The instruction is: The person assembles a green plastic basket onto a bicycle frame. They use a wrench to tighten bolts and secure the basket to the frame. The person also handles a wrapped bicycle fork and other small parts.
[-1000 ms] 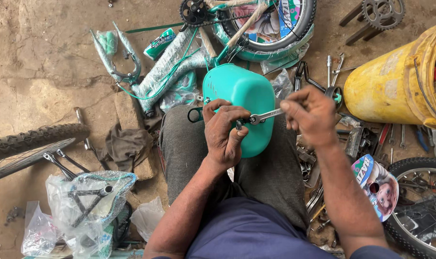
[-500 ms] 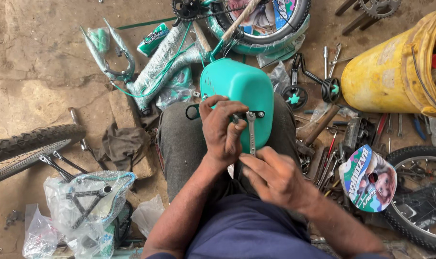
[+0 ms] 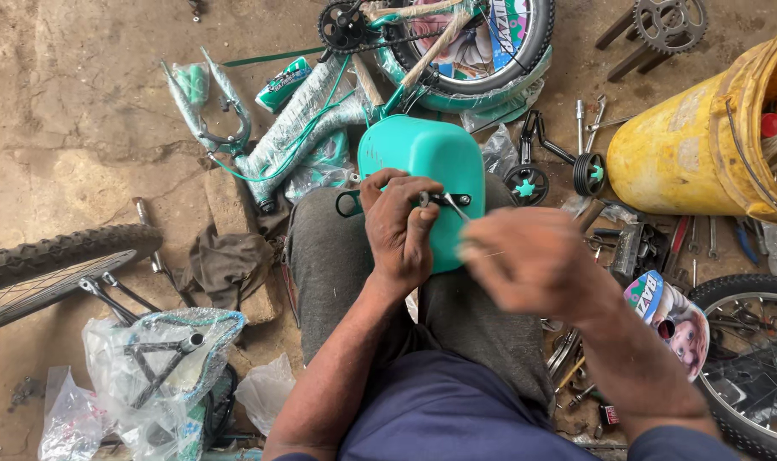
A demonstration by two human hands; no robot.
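Observation:
A teal plastic tub-shaped bicycle part (image 3: 427, 158) rests upside down on my lap. A black metal bracket (image 3: 351, 203) runs across its near side. My left hand (image 3: 401, 226) clamps over the bracket and the teal part's edge, fingers curled around a bolt. My right hand (image 3: 534, 260), blurred by motion, is just right of the part. It holds a thin metal spanner (image 3: 453, 207) whose head reaches the bolt by my left fingers.
A wrapped teal bicycle frame (image 3: 303, 119) and a wheel (image 3: 482, 51) lie ahead. A yellow drum (image 3: 704, 145) stands at the right, with loose tools (image 3: 636, 243) and training wheels (image 3: 525, 183) beside it. A tyre (image 3: 55, 252) and bagged parts (image 3: 158, 358) lie at the left.
My right hand has swung the spanner from out at the right, down toward my lap, then back up to the right. My left hand stays on the bracket.

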